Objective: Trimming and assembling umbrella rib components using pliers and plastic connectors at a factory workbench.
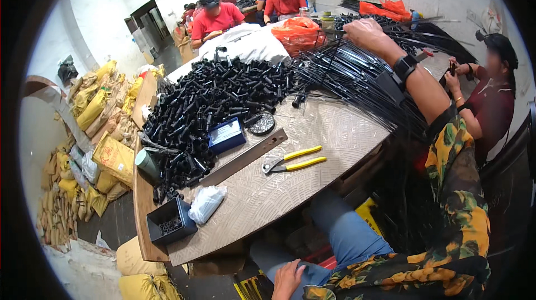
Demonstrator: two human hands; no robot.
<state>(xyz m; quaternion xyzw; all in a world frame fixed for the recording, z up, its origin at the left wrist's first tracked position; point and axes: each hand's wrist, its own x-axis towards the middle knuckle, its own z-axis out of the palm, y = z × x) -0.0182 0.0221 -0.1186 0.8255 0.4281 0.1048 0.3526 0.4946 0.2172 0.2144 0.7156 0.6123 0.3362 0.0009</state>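
Resting by jeans (352,233), left hand (287,281), right hand (366,33) over black rods (346,79)

Long thin black rods (349,76): smooth, glossy, streaked with highlights. Heaped short black tubular pieces (223,90): hard-looking, semi-gloss. Beige patterned tabletop (324,127): slight sheen, swirled pattern; brown wooden table edge (142,210), smooth. Flat grey bar (244,158): metal, dull, worn. Yellow-handled pincers (302,164): bare metal head, smooth plastic-looking grips. Blue rectangular tray (229,144): plastic-looking. White crumpled bag (207,205), orange crumpled bag (298,31): thin plastic, shiny. Floral sleeve (458,180): soft cloth. Blue trousers (349,224): matt, denim-like.
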